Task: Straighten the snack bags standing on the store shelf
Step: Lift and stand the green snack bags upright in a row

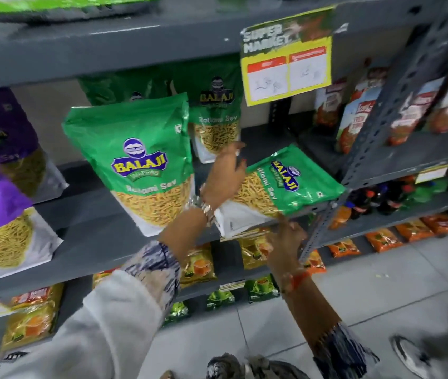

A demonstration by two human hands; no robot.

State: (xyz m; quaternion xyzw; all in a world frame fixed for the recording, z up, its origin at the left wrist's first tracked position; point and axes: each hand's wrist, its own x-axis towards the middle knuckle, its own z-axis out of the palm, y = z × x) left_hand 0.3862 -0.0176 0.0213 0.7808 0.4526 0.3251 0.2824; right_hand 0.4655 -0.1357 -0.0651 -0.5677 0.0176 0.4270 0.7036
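A green snack bag (285,187) lies tipped on its side at the right end of the grey shelf (94,236). My right hand (288,236) holds its lower front edge from below. My left hand (227,176) rests against that bag's left part, fingers spread upward, a metal watch on the wrist. Left of my hands an upright green bag (140,160) leans slightly forward. Another green bag (214,116) stands behind, near the shelf's back. Purple bags (1,203) stand at the far left.
A yellow price sign (285,69) hangs from the upper shelf. A perforated grey upright (376,127) borders the bay on the right, with red bags and bottles beyond. Orange and green packets fill the lower shelves. Tiled floor and shoes show at bottom right.
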